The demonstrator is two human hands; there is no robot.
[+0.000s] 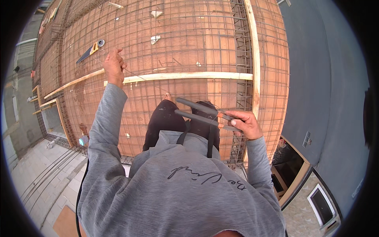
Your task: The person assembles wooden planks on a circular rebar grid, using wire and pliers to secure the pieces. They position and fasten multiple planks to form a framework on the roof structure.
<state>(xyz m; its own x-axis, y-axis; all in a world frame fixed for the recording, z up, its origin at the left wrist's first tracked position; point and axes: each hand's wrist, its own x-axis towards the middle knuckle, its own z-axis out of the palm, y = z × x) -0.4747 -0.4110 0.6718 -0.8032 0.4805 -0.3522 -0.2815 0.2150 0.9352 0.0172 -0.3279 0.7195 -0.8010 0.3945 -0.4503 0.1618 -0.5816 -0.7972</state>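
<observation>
A rebar mesh (pixel 189 31) covers a wide reddish-brown formwork deck (pixel 134 110), filling most of the view ahead of the person. A long pale timber batten (pixel 189 75) lies across the mesh, and a second batten (pixel 254 51) runs away along the right side. Below, the person's grey sweatshirt (pixel 177 193) fills the foreground. The right hand (pixel 244 123) is clamped around a pair of dark-handled pliers (pixel 201 112), held in front of the chest with the handles pointing left. The left hand (pixel 113 65) is raised over the mesh, fingers pinched together on a thin tie wire (pixel 138 76) that trails to the right. Further off, a hand saw (pixel 89 52) rests on the mesh beside a small wire coil (pixel 101 42).
</observation>
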